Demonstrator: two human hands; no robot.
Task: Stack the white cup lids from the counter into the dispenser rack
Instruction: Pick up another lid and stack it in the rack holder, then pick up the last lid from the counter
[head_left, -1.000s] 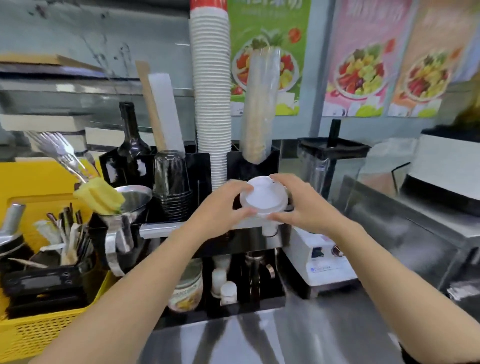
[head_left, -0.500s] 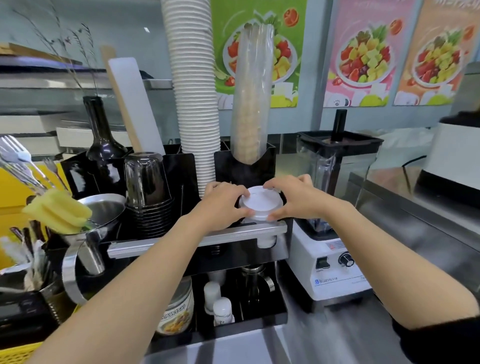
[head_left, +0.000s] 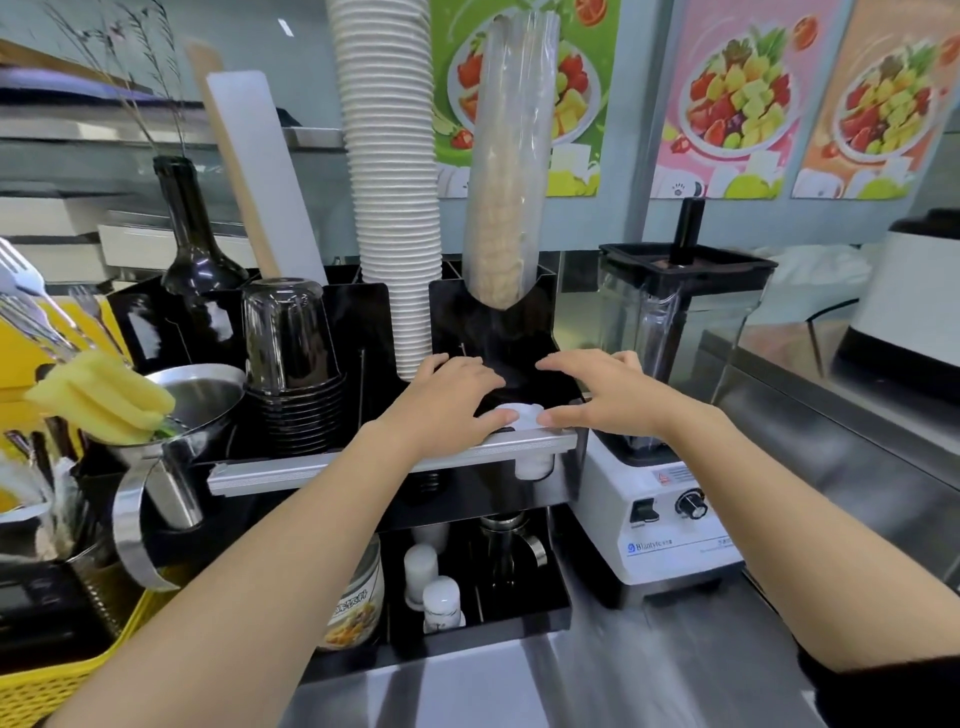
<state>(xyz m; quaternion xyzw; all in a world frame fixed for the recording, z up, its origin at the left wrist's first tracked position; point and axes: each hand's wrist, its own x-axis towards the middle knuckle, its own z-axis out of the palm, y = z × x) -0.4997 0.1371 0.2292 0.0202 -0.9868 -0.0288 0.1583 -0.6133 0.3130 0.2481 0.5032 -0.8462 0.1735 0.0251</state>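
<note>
A stack of white cup lids (head_left: 521, 415) sits low in the right-hand slot of the black dispenser rack (head_left: 493, 322), and its lower end shows beneath the silver front rail (head_left: 363, 462). My left hand (head_left: 452, 395) and my right hand (head_left: 597, 389) lie flat on either side of the slot, fingers stretched forward and apart. Both thumbs touch the top lid's rim from opposite sides. No finger wraps around the stack. The hands hide most of the lids.
A tall stack of white paper cups (head_left: 389, 182) and a clear sleeve of cups (head_left: 509, 171) rise from the rack just behind my hands. A blender (head_left: 670, 364) stands close on the right. Dark stacked cups (head_left: 291, 364), a bottle (head_left: 192, 249) and a metal jug (head_left: 197, 395) crowd the left.
The lid stack has gone down from above the rail into the rack slot. Both hands have loosened from gripping it to lying flat, and my view has moved closer.
</note>
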